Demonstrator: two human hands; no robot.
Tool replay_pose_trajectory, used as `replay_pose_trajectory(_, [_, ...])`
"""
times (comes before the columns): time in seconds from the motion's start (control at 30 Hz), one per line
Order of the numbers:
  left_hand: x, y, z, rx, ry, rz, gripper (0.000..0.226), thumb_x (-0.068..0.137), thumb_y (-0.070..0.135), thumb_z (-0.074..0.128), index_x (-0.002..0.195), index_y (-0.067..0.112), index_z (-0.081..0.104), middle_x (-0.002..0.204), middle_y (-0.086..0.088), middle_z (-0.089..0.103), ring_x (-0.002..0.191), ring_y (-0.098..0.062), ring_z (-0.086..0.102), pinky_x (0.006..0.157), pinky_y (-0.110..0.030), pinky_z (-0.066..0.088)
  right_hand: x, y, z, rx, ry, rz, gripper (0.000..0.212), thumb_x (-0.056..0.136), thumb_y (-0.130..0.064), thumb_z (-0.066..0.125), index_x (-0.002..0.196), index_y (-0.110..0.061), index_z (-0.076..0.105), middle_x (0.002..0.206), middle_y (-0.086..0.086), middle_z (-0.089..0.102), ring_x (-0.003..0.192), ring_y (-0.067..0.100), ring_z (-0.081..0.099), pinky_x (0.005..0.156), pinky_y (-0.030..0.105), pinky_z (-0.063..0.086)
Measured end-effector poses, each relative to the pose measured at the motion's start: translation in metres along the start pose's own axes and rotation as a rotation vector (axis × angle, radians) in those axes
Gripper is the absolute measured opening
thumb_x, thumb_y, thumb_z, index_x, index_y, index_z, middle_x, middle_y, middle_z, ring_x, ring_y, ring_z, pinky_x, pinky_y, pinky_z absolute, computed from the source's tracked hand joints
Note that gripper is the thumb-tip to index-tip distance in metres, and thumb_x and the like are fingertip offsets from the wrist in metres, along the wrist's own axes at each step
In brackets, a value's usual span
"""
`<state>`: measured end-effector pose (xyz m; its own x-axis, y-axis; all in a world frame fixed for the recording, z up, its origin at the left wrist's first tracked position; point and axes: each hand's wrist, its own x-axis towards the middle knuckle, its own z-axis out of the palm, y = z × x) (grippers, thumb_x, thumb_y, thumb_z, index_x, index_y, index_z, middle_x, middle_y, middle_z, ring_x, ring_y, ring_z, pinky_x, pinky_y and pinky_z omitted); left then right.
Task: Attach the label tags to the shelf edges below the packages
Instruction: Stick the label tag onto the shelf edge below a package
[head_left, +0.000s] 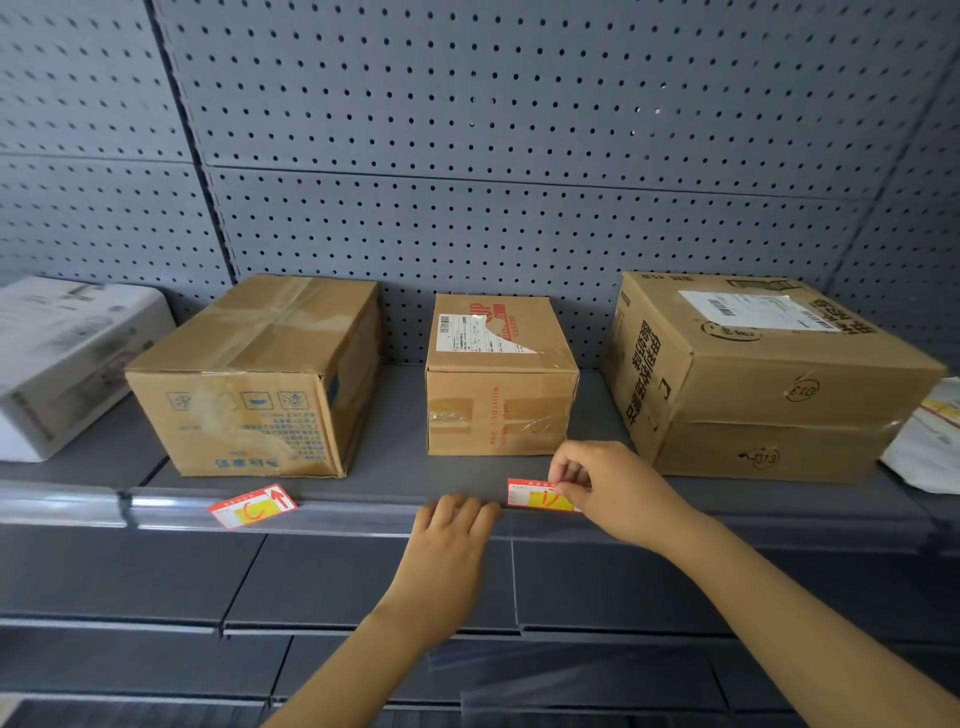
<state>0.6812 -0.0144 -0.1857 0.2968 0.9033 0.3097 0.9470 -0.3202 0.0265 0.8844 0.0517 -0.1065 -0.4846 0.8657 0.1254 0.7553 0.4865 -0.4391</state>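
Three cardboard packages stand on a grey shelf: a left box, a small middle box and a large right box. A red, white and yellow label tag lies at the shelf edge below the middle box. My right hand pinches the right end of this tag. My left hand rests flat on the edge strip just left of it, holding nothing. A second tag sits tilted on the edge below the left box.
A white package lies at the far left of the shelf and a white mailer bag at the far right. Grey pegboard backs the shelf. Lower grey shelves step out beneath my arms.
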Motion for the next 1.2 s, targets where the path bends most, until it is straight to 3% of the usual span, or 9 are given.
replay_pose_trajectory(0.53, [-0.004,0.003,-0.003,0.005,-0.058,-0.027,0.054,0.06,0.013,0.072,0.112,0.019,0.056,0.107,-0.001,0.059,0.095,-0.021,0.058,0.083,-0.035,0.049,-0.008,-0.002,0.001,-0.009,-0.015,0.015,0.015,0.085,-0.015,0.063,0.085,-0.03,0.06,0.084,-0.014,0.06,0.076,0.003,0.057,0.07,0.031,0.054])
replay_pose_trajectory(0.73, [0.007,0.011,-0.011,-0.027,-0.054,-0.1,0.047,0.087,0.009,0.047,0.131,0.022,0.037,0.127,-0.001,0.04,0.116,-0.021,0.039,0.102,-0.032,0.029,-0.008,-0.006,0.004,-0.01,-0.018,0.01,0.014,0.085,-0.016,0.062,0.085,-0.03,0.06,0.083,-0.014,0.06,0.076,0.004,0.057,0.07,0.032,0.053])
replay_pose_trajectory(1.2, [0.014,0.018,-0.013,-0.021,-0.085,-0.125,0.049,0.084,0.007,0.048,0.13,0.018,0.037,0.127,-0.002,0.041,0.112,-0.022,0.039,0.098,-0.032,0.03,-0.004,-0.005,0.011,-0.073,0.039,-0.001,0.014,0.085,-0.014,0.061,0.085,-0.028,0.06,0.084,-0.014,0.058,0.076,0.004,0.055,0.069,0.029,0.052])
